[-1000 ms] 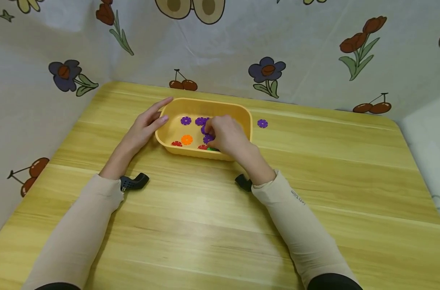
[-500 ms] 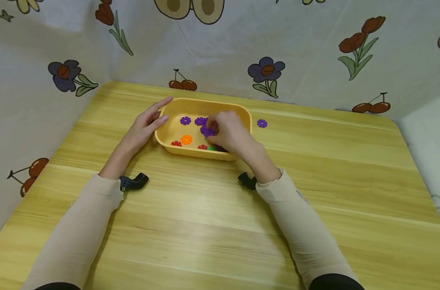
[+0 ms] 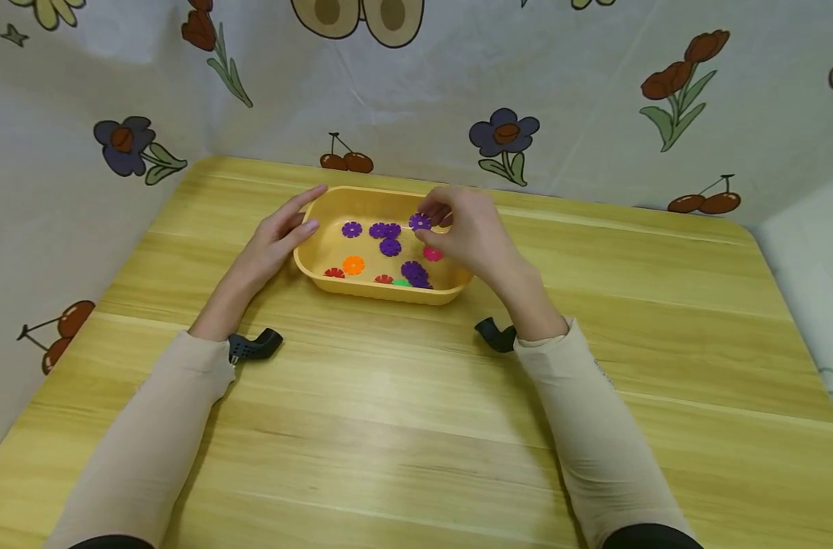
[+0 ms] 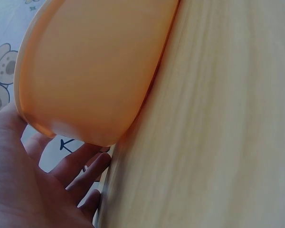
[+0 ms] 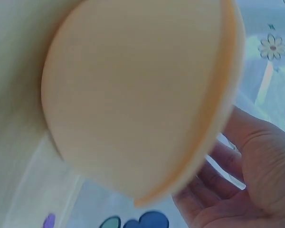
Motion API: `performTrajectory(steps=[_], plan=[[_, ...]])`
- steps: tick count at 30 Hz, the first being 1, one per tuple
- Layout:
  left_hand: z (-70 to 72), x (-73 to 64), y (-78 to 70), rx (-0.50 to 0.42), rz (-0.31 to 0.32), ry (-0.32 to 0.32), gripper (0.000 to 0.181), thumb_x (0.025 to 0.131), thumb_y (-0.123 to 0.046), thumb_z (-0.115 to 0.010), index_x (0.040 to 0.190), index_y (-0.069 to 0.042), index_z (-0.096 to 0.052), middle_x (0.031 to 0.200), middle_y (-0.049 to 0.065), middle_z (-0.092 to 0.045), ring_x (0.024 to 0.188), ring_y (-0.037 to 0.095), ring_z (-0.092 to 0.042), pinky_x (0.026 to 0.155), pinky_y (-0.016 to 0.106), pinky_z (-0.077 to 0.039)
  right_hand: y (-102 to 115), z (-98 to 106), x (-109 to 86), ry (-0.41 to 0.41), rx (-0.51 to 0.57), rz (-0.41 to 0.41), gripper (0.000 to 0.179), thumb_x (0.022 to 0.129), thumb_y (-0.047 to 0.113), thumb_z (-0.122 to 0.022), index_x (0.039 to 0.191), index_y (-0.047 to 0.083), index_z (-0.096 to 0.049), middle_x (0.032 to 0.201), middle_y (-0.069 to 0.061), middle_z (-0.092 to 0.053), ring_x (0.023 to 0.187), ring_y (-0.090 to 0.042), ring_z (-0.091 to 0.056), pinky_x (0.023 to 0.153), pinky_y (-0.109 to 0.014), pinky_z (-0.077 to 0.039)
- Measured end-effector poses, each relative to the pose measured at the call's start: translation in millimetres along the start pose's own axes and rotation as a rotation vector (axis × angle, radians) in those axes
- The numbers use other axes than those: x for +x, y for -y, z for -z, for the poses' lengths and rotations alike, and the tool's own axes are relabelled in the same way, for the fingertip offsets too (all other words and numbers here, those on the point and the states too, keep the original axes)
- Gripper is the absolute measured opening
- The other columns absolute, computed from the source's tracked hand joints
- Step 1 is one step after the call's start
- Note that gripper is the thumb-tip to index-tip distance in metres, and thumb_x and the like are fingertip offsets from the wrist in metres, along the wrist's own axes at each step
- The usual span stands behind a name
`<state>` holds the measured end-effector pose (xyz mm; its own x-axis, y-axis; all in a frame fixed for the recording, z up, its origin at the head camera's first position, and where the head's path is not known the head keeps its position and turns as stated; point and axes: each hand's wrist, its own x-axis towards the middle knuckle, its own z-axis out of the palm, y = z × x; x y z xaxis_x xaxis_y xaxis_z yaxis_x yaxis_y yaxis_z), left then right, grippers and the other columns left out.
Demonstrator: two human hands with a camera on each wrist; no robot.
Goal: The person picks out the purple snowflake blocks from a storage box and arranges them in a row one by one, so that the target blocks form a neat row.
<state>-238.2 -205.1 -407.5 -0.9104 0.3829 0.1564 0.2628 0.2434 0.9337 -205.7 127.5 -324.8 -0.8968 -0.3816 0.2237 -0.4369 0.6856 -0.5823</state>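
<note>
In the head view, my right hand pinches a purple flower-shaped plastic disc between thumb and fingers, above the right end of a yellow plastic basket. Loosely spread, my left hand rests at the basket's left end, thumb at the rim. The left wrist view shows that hand's relaxed fingers beside the end wall. Inside the basket lie several more purple discs, an orange disc, red discs, a pink disc and a green disc. The right wrist view hides the held disc behind the basket.
The basket stands toward the back of a wood-grain table. Behind the table hangs a pale cloth printed with flowers and cherries. A purple disc lies on the table right of the basket, seen in the right wrist view.
My right hand has risen from among the discs and moved right and back, now with a purple disc in its fingers. Its move uncovers the pink and purple discs. The left hand stays put.
</note>
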Motion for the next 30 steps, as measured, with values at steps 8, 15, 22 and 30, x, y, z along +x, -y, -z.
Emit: performTrajectory(steps=[8, 15, 22, 30], plan=[[-0.5, 0.6, -1.1, 0.018, 0.009, -0.006, 0.052, 0.112, -0.031, -0.053, 0.163, -0.035, -0.041, 0.146, 0.023, -0.062, 0.115, 0.023, -0.069, 0.09, 0.019, -0.057, -26, 25, -12.1, -0.128, 0.028, 0.007, 0.023, 0.089, 0.008, -0.085, 0.107, -0.003, -0.076, 0.105, -0.016, -0.076, 0.094, -0.028, -0.073, 0.086, -0.045, -0.064], [0.0, -0.7, -0.9, 0.032, 0.013, -0.014, 0.052, 0.112, -0.031, -0.053, 0.163, -0.035, -0.041, 0.144, 0.023, -0.063, 0.112, 0.022, -0.069, 0.089, 0.018, -0.057, -56, 44, -24.7, -0.141, 0.019, -0.105, 0.023, 0.09, 0.006, -0.083, 0.11, -0.003, -0.075, 0.108, -0.018, -0.075, 0.096, -0.03, -0.072, 0.09, -0.047, -0.063], [-0.7, -2.1, -0.3, 0.029, 0.027, -0.019, 0.052, 0.112, -0.032, -0.053, 0.163, -0.036, -0.041, 0.146, 0.022, -0.062, 0.115, 0.019, -0.068, 0.091, 0.018, -0.057, -83, 56, -32.3, -0.149, -0.005, -0.174, 0.024, 0.091, 0.006, -0.082, 0.112, -0.004, -0.075, 0.109, -0.02, -0.076, 0.098, -0.032, -0.072, 0.091, -0.049, -0.062], [-2.4, 0.7, -1.1, 0.031, 0.015, -0.011, 0.053, 0.112, -0.031, -0.053, 0.163, -0.034, -0.041, 0.145, 0.023, -0.062, 0.115, 0.021, -0.068, 0.091, 0.018, -0.057, -107, 60, -41.8, -0.097, -0.071, -0.25, 0.024, 0.09, 0.007, -0.083, 0.109, -0.006, -0.076, 0.105, -0.025, -0.076, 0.096, -0.037, -0.072, 0.087, -0.049, -0.057]])
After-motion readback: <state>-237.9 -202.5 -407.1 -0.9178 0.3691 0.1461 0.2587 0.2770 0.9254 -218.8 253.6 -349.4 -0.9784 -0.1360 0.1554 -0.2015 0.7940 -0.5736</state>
